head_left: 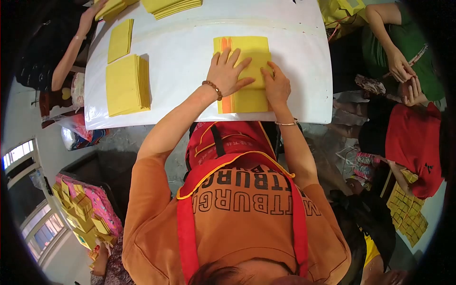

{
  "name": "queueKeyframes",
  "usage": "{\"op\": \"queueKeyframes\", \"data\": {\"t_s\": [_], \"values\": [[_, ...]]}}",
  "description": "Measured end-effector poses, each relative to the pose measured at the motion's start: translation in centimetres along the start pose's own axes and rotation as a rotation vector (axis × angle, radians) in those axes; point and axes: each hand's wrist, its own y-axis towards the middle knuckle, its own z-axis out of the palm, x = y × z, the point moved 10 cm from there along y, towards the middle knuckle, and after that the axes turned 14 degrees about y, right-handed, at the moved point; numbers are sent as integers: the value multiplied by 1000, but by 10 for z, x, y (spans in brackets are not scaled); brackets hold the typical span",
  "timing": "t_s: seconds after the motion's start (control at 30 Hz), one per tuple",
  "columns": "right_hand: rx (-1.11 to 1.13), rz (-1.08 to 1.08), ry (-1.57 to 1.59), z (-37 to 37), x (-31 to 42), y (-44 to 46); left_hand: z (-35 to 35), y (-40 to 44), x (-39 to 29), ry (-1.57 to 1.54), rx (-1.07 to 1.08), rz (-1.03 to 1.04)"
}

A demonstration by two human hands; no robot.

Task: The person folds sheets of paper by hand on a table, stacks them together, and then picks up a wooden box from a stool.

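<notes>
A yellow folded sheet or stack (251,99) with an orange stripe near its left side lies on the white table (180,61) close to the front edge. My left hand (228,73) rests on it palm down with fingers spread, over the stripe and the middle. At the right edge of the yellow piece is my right hand (277,85), its thumb and fingers bent beside that edge; whether it pinches the edge is too small to tell.
Yellow stacks (124,85) stand at the table's left, with a smaller one (120,41) behind and another (172,5) at the far edge. A co-worker's arm (71,57) reaches in at far left. Other people sit at right, near yellow bundles (407,213).
</notes>
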Motion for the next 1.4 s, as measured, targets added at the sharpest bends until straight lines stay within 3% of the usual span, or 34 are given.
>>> {"op": "queueKeyframes", "data": {"t_s": [0.17, 0.23, 0.27, 0.33, 0.4, 0.47, 0.77, 0.8, 0.87, 0.9, 1.07, 1.13, 1.17, 1.2, 1.27, 1.4], "values": [[88, 122, 25, -3, 2, -5, 15, -4, -1, 17, 76, -51], [61, -167, -327, -6, 43, -9, 15, -2, 0, 3, 70, -53], [66, -166, -326, -1, 42, -6, 16, -4, 0, -19, 74, -58], [128, -800, -503, 34, 84, -28, 20, -6, -1, 53, 161, -20], [246, -849, -434, 42, 76, -28, 28, -8, -3, 128, 240, 24], [362, -904, -371, 53, 65, -28, 26, -7, 0, 23, 131, -42], [408, -818, -441, 61, 54, -21, 10, -14, 32, -409, 23, -63], [414, -806, -460, 61, 53, -21, 7, -18, 32, -402, 20, -71], [418, -819, -460, 64, 56, -22, 12, -34, 11, -293, 182, 151], [428, -804, -457, 63, 54, -23, 11, -37, 8, -211, 164, 206], [488, -750, -353, 61, 44, -8, 2, -31, 5, -106, 68, 200], [687, -396, 126, 59, 28, 8, 9, -25, -6, 64, 291, 214], [685, -410, 128, 58, 31, 10, 7, -16, -13, 116, 306, 174], [699, -330, 210, 58, 29, 13, 12, -16, -25, 127, 301, 169], [708, -264, 291, 55, 29, 17, -1, -13, -42, 270, -1, 143], [584, -30, 779, 32, 27, 26, 8, 1, -24, 155, 154, 91]]}}
